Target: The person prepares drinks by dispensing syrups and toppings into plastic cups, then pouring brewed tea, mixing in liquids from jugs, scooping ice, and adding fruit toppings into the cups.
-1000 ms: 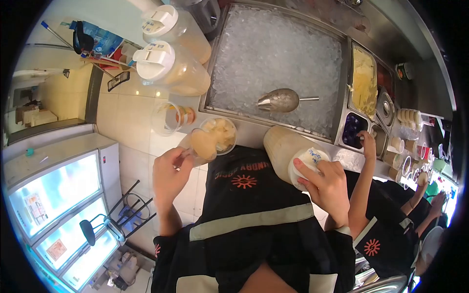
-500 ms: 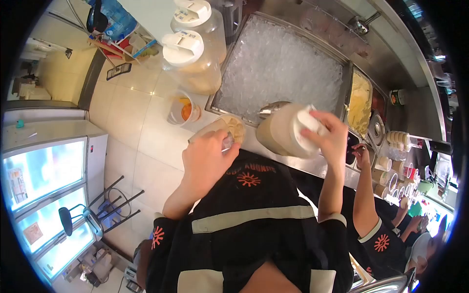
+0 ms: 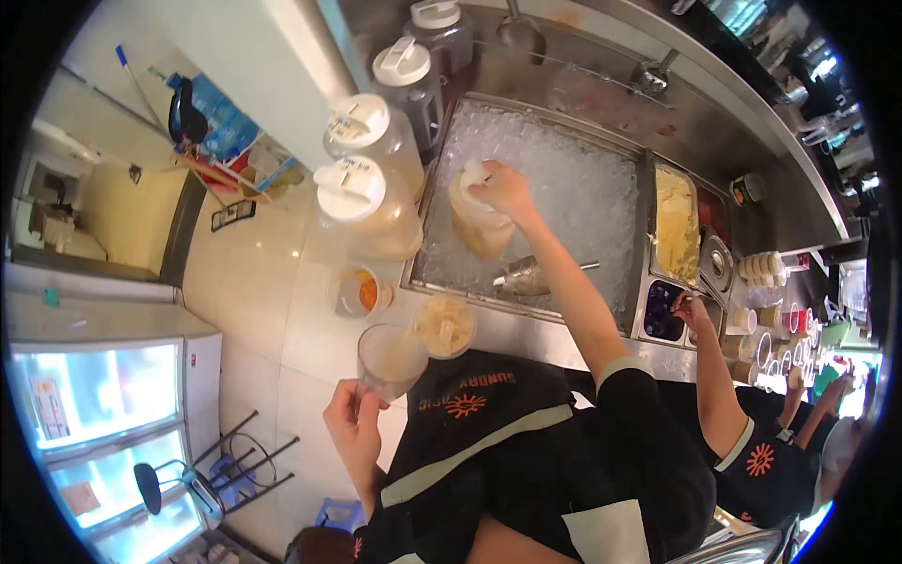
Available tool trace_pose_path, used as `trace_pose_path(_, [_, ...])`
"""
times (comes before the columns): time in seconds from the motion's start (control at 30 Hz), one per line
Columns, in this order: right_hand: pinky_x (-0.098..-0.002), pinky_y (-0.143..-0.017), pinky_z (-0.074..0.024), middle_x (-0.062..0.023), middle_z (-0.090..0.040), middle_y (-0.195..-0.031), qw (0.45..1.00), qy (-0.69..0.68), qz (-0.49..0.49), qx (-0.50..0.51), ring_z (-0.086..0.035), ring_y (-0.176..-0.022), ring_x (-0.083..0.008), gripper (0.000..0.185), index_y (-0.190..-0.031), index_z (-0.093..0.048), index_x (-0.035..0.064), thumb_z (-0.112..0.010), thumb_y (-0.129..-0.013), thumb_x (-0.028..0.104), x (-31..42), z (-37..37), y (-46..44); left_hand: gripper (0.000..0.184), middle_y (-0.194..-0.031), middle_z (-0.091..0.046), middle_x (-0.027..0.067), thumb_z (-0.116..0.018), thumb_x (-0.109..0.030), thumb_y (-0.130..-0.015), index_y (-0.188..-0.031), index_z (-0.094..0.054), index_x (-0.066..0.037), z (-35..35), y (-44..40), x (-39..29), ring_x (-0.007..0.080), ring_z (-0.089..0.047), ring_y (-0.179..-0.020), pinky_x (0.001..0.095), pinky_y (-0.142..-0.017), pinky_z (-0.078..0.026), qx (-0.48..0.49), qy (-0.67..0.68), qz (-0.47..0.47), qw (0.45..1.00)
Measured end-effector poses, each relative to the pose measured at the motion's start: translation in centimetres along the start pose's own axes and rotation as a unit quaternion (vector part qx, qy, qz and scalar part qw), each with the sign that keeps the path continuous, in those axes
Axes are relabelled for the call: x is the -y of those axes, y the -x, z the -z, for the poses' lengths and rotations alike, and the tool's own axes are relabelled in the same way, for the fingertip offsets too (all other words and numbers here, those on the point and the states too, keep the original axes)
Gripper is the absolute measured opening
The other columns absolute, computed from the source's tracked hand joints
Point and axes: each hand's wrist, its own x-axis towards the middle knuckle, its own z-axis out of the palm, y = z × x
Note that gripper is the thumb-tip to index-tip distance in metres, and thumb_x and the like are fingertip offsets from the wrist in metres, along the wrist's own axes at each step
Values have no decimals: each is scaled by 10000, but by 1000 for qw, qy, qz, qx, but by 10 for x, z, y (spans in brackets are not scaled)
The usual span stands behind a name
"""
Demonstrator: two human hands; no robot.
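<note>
My left hand (image 3: 355,415) is closed on the lower end of a clear plastic cup (image 3: 390,362), tilted at the counter's near edge. Right beside it is another cup (image 3: 443,326) holding pale, ice-like pieces. Out over the ice bin, my right hand (image 3: 505,192) grips the top of a jug (image 3: 481,224) containing pale, cloudy liquid. I cannot tell whether the jug rests on the ice (image 3: 573,188). A metal ice scoop (image 3: 522,277) lies on the ice close to the jug. Left of the cups, a clear cup (image 3: 361,292) has something orange in it.
Several white-lidded jugs (image 3: 371,211) line the bin's left side. A tray of yellow food (image 3: 675,226) and a dark purple container (image 3: 663,310) sit at the right. A co-worker's hand (image 3: 693,315) is beside that container. Ladles (image 3: 650,77) hang behind the bin.
My right hand has carried the jug from the counter's front edge back over the ice. My left hand has moved down toward me with the clear cup, apart from the cup of pale pieces.
</note>
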Motion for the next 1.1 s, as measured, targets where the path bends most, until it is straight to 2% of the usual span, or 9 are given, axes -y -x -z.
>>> trace_pose_path(0.1, [-428, -878, -371, -211, -341, -1225, 983, 150, 107, 19, -404, -1076, -378, 714, -1172, -464, 130, -703, -560, 408, 41, 39, 33, 210, -638, -529, 64, -494, -176, -791, -812, -489, 34, -6, -10, -5, 107, -492, -578, 222, -561, -404, 28, 127, -48, 990])
trace_pose_path(0.17, [-377, -934, -305, -168, -337, -1239, 900, -87, 372, 208, -368, -1110, -326, 941, -1266, -329, 72, -750, -505, 432, 61, 66, 48, 221, -639, -526, 62, -495, -189, -790, -814, -489, 31, -20, -26, -12, 110, -495, -587, 227, -565, -405, 73, 157, -63, 983])
trace_pose_path(0.27, [-371, -914, -313, -150, -377, -1191, 795, -202, 493, 291, -397, -1051, -322, 966, -1292, -258, 44, -740, -508, 335, 93, 98, 87, 286, -666, -508, 58, -503, -251, -779, -837, -486, 28, -43, -45, -22, 121, -491, -606, 235, -568, -399, 165, 181, -74, 967])
trace_pose_path(0.4, [-360, -833, -371, -153, -448, -1075, 829, -123, 418, 351, -436, -990, -327, 889, -1281, -281, 42, -642, -480, 177, 99, 132, 100, 453, -807, -507, 76, -510, -340, -772, -1005, -463, 45, -76, -63, -26, 145, -500, -712, 258, -643, -400, 209, 192, -65, 957])
trace_pose_path(0.57, [-379, -825, -402, -170, -494, -1007, 941, 12, 301, 153, -492, -941, -321, 763, -1173, -403, 46, -673, -504, 294, 41, 153, 31, 545, -1209, -421, 155, -546, -133, -723, -1220, -359, -13, -90, -79, -11, 278, -431, -1089, 377, -869, -364, 144, -26, -203, 968])
trace_pose_path(0.77, [-414, -773, -431, -198, -425, -1068, 973, 39, -1, -229, -459, -953, -355, 788, -1169, -353, 38, -713, -517, 296, -21, 108, -123, 460, -1167, -436, 156, -529, -121, -731, -1159, -417, 5, -70, -65, 39, 261, -450, -1054, 359, -824, -401, 54, -53, -156, 985])
trace_pose_path(0.93, [-428, -746, -445, -190, -372, -1113, 945, 107, -66, -301, -417, -989, -365, 728, -1144, -347, 57, -715, -567, 308, -48, 56, -220, 363, -1147, -440, 143, -450, -100, -816, -1164, -407, -7, -50, -26, 122, 291, -473, -1007, 347, -824, -435, -31, -104, -174, 979])
trace_pose_path(1.0, [-429, -751, -447, -203, -365, -1129, 937, 123, -101, -312, -404, -1016, -370, 675, -1113, -374, 42, -705, -592, 316, -52, 47, -237, 411, -1145, -451, 112, -484, -255, -813, -1158, -420, -42, -52, -10, 152, 294, -466, -1011, 402, -821, -441, -109, -72, -12, 991])
trace_pose_path(1.1, [-433, -745, -452, -211, -354, -1161, 943, 120, -173, -257, -401, -1029, -371, 698, -1129, -345, 45, -700, -615, 356, -57, 41, -245, 491, -1175, -421, 137, -524, -221, -778, -1195, -359, -20, -78, -10, 161, 288, -448, -1040, 383, -835, -421, -94, -57, -24, 994])
